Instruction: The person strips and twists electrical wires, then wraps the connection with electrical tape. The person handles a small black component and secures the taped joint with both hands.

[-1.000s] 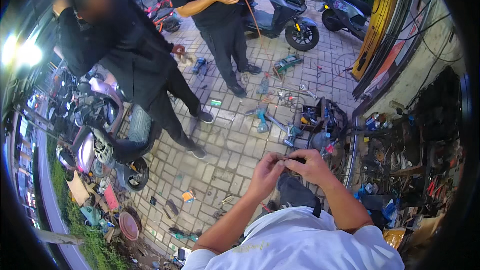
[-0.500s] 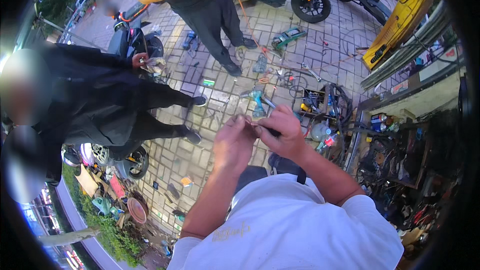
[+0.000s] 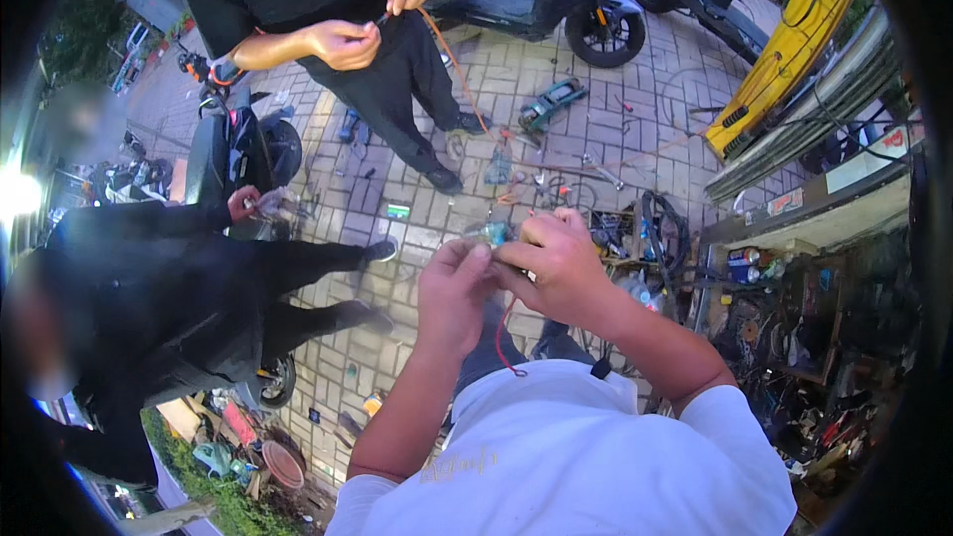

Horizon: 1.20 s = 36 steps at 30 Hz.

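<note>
So on the far left a person in dark clothes (image 3: 169,308) stands on the brick paving (image 3: 596,139). Middle of the shot, the wearer's left hand (image 3: 452,288) and right hand (image 3: 556,263) meet chest-high, fingers of both pinched around a small bluish part (image 3: 491,232), with a red wire (image 3: 504,337) dangling underneath. Over right, a cluttered tool shelf (image 3: 794,308).

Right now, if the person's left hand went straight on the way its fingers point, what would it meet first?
The left hand points up and slightly right, straight at the small teal part it pinches together with the right hand. Beyond that lies paved ground, though depth is unclear.
</note>
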{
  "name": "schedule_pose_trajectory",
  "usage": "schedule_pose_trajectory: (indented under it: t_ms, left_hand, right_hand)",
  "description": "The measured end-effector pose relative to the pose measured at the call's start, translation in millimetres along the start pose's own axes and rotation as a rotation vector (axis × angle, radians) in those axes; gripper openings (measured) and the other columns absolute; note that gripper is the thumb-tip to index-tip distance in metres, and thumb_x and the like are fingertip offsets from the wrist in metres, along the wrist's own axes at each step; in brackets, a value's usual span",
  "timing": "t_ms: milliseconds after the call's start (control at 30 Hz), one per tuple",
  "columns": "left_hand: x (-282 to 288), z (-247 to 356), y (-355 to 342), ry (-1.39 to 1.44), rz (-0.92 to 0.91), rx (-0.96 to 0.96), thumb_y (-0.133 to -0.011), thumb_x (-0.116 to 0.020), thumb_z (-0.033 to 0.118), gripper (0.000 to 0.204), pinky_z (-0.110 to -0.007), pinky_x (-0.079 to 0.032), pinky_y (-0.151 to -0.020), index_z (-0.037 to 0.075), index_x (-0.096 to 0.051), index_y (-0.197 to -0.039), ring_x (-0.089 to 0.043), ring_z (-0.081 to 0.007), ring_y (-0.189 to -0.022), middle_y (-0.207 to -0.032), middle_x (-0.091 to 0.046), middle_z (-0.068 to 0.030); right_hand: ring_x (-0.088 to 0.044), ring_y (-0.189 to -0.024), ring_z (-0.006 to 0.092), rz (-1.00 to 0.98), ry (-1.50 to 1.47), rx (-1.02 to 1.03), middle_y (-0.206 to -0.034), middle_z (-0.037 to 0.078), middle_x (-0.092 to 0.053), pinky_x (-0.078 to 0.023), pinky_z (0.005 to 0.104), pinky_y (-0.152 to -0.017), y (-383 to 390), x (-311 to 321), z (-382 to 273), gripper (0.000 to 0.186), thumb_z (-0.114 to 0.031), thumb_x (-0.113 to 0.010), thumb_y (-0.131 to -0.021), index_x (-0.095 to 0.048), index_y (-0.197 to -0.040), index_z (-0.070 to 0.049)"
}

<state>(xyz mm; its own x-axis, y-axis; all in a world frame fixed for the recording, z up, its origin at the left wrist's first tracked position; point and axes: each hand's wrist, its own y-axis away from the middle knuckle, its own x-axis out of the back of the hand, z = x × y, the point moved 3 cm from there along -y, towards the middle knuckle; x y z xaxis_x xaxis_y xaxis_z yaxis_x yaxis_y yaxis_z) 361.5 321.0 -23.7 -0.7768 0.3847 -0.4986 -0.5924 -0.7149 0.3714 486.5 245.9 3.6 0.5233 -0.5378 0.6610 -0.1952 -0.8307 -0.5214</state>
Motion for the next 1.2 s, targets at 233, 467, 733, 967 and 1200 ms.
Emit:
schedule_pose_trajectory:
  t_ms: [233,467,733,967,1200]
  left_hand:
    - [35.4,24.5,-68.0,-0.305,-0.33,0.019,-0.097,-0.051,0.028,0.041,-0.025,-0.046,-0.074,-0.004,-0.048,-0.123,-0.056,-0.0095,-0.084,-0.099,-0.061,-0.0049]
    - [68.3,86.6,-132.0,-0.119,-0.408,0.096,-0.092,-0.061,0.017,0.04,-0.019,-0.029,-0.052,-0.005,-0.05,-0.123,-0.037,-0.0035,-0.058,-0.077,-0.052,0.0023]
    - [98.4,149.2,-208.5,0.036,-0.177,-0.049,-0.093,-0.057,0.01,0.035,-0.021,-0.029,-0.051,-0.006,-0.049,-0.123,-0.035,-0.0055,-0.056,-0.069,-0.043,0.0025]
    - [52.2,192.0,-262.6,-0.609,-0.152,-0.508,-0.077,-0.068,0.0,0.044,-0.018,-0.033,-0.057,-0.001,-0.052,-0.118,-0.036,-0.0028,-0.059,-0.071,-0.046,0.0052]
    - [3.2,184.0,-326.6,-1.196,0.204,-1.058,-0.082,-0.069,0.011,0.035,-0.033,-0.052,-0.067,0.002,-0.058,-0.114,-0.067,-0.0238,-0.075,-0.086,-0.067,-0.0152]
  right_hand:
    - [-0.057,-0.069,0.029,-0.301,-0.252,-0.109,-0.066,0.008,-0.054,-0.043,0.0426,-0.062,-65.6,-39.0,31.1,0.009,-0.016,-0.068,-0.074,-0.065,-0.074,-0.007]
    - [-0.062,-0.073,0.0295,-0.491,-0.215,-0.154,-0.075,0.011,-0.063,-0.048,0.0401,-0.063,-154.1,-64.9,41.0,0.018,-0.021,-0.067,-0.08,-0.071,-0.089,-0.006]
    - [-0.059,-0.066,0.0148,-0.456,-0.374,-0.581,-0.071,0.01,-0.062,-0.046,0.0308,-0.061,-212.0,-68.0,86.3,0.026,-0.025,-0.068,-0.084,-0.068,-0.091,0.0]
    - [-0.053,-0.054,0.0131,-0.224,-0.187,-0.546,-0.06,0.007,-0.058,-0.044,0.0297,-0.056,-285.2,-79.5,172.1,0.026,-0.024,-0.065,-0.084,-0.067,-0.095,-0.001]
    - [-0.061,-0.08,0.0306,0.016,-0.079,-0.166,-0.088,0.016,-0.062,-0.05,0.0376,-0.071,-316.9,-99.6,202.7,0.032,-0.017,-0.069,-0.072,-0.067,-0.102,-0.006]
